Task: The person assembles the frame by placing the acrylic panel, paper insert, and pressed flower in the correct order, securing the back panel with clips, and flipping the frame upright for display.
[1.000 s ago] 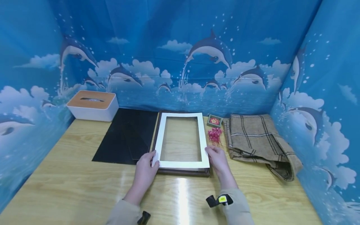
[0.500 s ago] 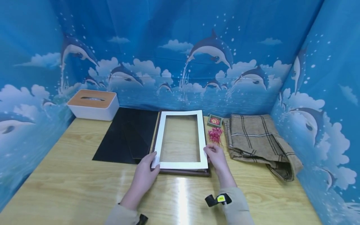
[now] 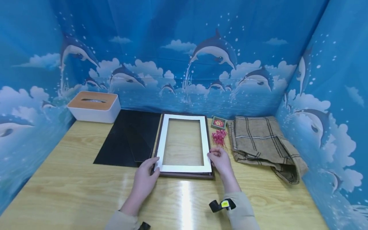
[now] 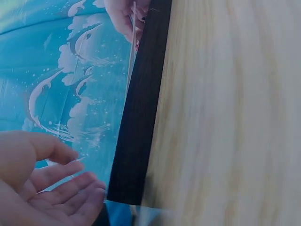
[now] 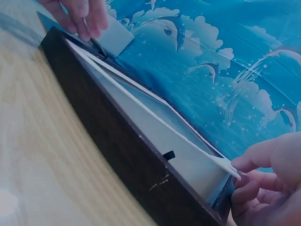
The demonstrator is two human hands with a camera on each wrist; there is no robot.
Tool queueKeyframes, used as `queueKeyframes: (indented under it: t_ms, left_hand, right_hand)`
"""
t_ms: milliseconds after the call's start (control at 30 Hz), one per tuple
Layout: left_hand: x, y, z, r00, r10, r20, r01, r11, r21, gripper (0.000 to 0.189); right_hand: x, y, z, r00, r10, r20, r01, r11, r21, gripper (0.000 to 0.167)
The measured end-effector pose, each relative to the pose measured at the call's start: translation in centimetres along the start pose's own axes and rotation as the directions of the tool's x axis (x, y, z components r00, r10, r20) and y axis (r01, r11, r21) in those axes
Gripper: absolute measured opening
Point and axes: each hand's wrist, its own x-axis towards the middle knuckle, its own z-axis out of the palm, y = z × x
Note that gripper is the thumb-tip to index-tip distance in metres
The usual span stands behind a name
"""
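Observation:
A white mat board point(image 3: 184, 168) with a rectangular window lies over the dark brown picture frame point(image 3: 188, 175) in the head view. My right hand point(image 3: 222, 163) pinches the mat's near right corner between thumb and fingers. In the right wrist view that corner of the mat point(image 5: 223, 165) is raised above the frame's inside, while its far end sits lower, within the frame wall point(image 5: 136, 150). At the near left corner is my left hand point(image 3: 144, 179). Its fingers point(image 4: 70, 188) are loosely spread beside the frame's corner in the left wrist view.
A black backing board point(image 3: 126, 137) lies left of the frame, with a white tissue box point(image 3: 95, 115) behind it. To the right are a small green framed box point(image 3: 219, 123), pink dried flowers point(image 3: 219, 137) and folded plaid cloth point(image 3: 258, 137). Dolphin-print curtains point(image 3: 161, 38) enclose the table.
The mat has shifted slightly left and settled lower toward the frame. My left hand has loosened and drawn back a little from its corner; my right hand keeps its pinch.

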Motion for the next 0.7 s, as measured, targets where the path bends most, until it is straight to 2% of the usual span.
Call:
queueKeyframes:
  t_ms: [133,267,400,700]
  left_hand:
    - [-0.2,-0.6,0.1,0.997,-0.053,-0.055,0.044,0.988,-0.147,0.03]
    - [-0.2,-1.0,0.1,0.989,-0.137,-0.062,0.118,0.964,-0.237,0.03]
    - [-0.2,-1.5,-0.1,0.982,-0.188,-0.034,0.17,0.942,-0.289,0.032]
    - [-0.6,-2.4,-0.2,0.974,-0.226,0.026,0.221,0.912,-0.345,0.038]
  right_hand:
    - [-0.2,0.2,0.0,1.0,-0.024,-0.006,0.024,1.0,-0.009,0.026]
    - [-0.4,0.3,0.1,0.999,-0.047,-0.008,0.047,0.999,-0.026,0.03]
    - [-0.5,0.3,0.1,0.998,-0.067,0.001,0.067,0.997,-0.033,0.031]
    - [-0.3,0.8,-0.4,0.994,-0.111,0.003,0.111,0.994,0.022,0.03]
